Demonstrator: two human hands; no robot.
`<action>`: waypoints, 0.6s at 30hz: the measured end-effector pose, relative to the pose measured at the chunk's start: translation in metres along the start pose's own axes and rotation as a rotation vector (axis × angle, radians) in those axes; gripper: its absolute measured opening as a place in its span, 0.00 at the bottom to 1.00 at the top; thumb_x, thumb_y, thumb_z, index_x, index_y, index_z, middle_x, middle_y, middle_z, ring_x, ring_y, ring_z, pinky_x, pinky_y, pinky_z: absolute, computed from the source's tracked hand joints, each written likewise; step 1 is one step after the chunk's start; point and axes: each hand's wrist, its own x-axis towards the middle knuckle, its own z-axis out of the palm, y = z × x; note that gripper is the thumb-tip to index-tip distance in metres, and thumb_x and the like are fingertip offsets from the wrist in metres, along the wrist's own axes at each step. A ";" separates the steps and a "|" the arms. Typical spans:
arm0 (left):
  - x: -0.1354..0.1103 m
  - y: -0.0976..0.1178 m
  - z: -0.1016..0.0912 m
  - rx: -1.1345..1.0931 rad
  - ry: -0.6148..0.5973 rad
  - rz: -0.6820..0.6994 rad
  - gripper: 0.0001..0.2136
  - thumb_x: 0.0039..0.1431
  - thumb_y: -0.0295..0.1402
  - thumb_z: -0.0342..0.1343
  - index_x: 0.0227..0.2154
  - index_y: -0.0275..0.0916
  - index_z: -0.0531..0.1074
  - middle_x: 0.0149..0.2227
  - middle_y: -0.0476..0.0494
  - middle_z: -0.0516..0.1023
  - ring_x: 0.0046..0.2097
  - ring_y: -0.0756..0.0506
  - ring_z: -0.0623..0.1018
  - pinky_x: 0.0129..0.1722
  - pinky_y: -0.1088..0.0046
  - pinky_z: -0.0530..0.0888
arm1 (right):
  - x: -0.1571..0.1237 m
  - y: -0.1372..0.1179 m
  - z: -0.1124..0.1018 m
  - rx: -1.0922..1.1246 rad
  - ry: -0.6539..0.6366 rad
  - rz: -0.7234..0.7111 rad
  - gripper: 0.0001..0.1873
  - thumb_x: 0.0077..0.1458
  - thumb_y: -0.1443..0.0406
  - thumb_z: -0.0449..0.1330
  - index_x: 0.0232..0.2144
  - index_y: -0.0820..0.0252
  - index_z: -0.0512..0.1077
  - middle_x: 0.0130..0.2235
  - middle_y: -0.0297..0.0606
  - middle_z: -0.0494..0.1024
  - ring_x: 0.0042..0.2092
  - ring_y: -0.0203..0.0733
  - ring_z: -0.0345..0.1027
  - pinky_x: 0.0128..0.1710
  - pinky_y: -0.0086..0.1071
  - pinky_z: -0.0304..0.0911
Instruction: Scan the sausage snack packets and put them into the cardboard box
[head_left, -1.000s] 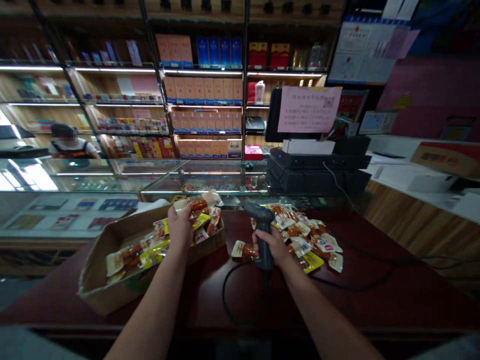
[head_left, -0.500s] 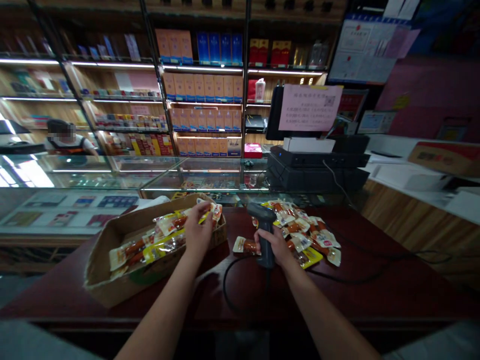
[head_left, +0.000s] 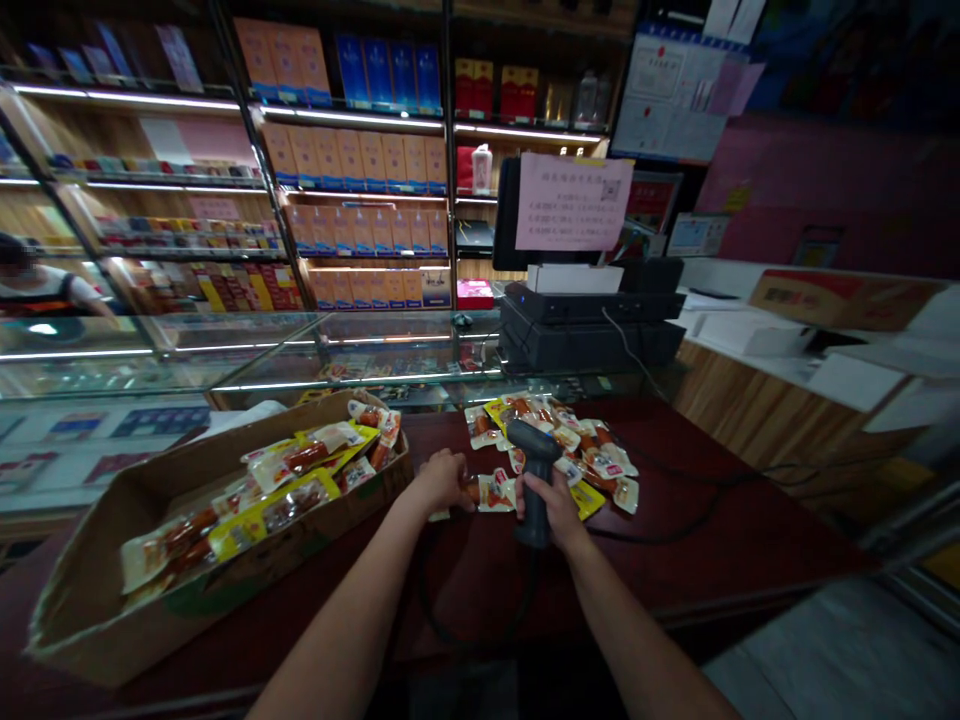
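- Another person (head_left: pixel 34 290) is standing at far left behind a glass display case (head_left: pixel 247 350), and wall shelves (head_left: pixel 352 195) are carrying rows of orange and blue boxes whose labels are too small to read.
- An open cardboard box (head_left: pixel 82 625) is sitting on the dark red surface (head_left: pixel 720 560), filled with yellow-and-white sausage packets (head_left: pixel 292 490); their print is too blurred to read.
- The left hand (head_left: pixel 442 480) is resting just beside that box, its grip closed over the end of a single sausage packet (head_left: pixel 495 490) lying on the surface.
- The right hand (head_left: pixel 551 505) is wrapping its grip tightly around the handle of a black barcode scanner (head_left: pixel 534 470), which is standing nearly upright above the surface, its head pointing away and slightly left, over the packets.
- The scanner's cable (head_left: pixel 660 530) is running off across the surface.
- A loose pile of sausage packets (head_left: pixel 592 455) is lying just beyond the scanner.
- A pink notice (head_left: pixel 574 202) bearing a QR code is hanging above a stack of black devices (head_left: pixel 585 325); its small text is unreadable.
- A red-printed carton (head_left: pixel 844 300) is lying on the far-right counter.
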 end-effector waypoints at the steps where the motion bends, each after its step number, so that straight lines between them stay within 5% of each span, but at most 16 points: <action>1: 0.001 -0.004 0.003 -0.103 0.056 -0.018 0.19 0.27 0.33 0.69 0.26 0.38 0.70 0.30 0.44 0.74 0.36 0.40 0.75 0.34 0.69 0.68 | 0.001 0.000 0.001 -0.004 -0.003 0.013 0.14 0.43 0.58 0.65 0.27 0.62 0.67 0.20 0.30 0.72 0.17 0.33 0.63 0.14 0.27 0.64; 6: 0.007 -0.017 0.020 -1.070 0.339 -0.131 0.14 0.39 0.34 0.64 0.29 0.38 0.66 0.24 0.51 0.72 0.28 0.49 0.73 0.29 0.75 0.68 | 0.001 0.000 0.002 -0.012 -0.036 0.031 0.15 0.43 0.58 0.65 0.29 0.62 0.67 0.21 0.30 0.72 0.16 0.33 0.64 0.15 0.27 0.63; 9: 0.008 -0.013 0.019 -1.633 0.213 -0.148 0.15 0.45 0.31 0.62 0.37 0.35 0.67 0.28 0.48 0.73 0.25 0.52 0.72 0.23 0.80 0.67 | 0.000 0.000 0.002 -0.015 -0.055 0.034 0.16 0.44 0.58 0.64 0.33 0.62 0.67 0.21 0.30 0.72 0.17 0.33 0.64 0.15 0.26 0.63; 12: 0.006 -0.011 0.015 -1.995 0.032 -0.133 0.11 0.52 0.22 0.53 0.40 0.33 0.68 0.23 0.51 0.67 0.18 0.58 0.63 0.13 0.87 0.56 | -0.002 -0.001 0.002 -0.001 -0.128 0.060 0.21 0.44 0.59 0.64 0.40 0.62 0.67 0.22 0.30 0.73 0.17 0.33 0.65 0.16 0.26 0.63; 18: 0.009 -0.017 0.020 -2.297 -0.003 -0.305 0.12 0.55 0.16 0.41 0.33 0.32 0.69 0.17 0.55 0.57 0.14 0.59 0.57 0.10 0.88 0.53 | -0.002 0.001 0.000 -0.015 -0.353 0.175 0.23 0.44 0.59 0.64 0.42 0.64 0.67 0.22 0.32 0.74 0.16 0.33 0.65 0.14 0.26 0.62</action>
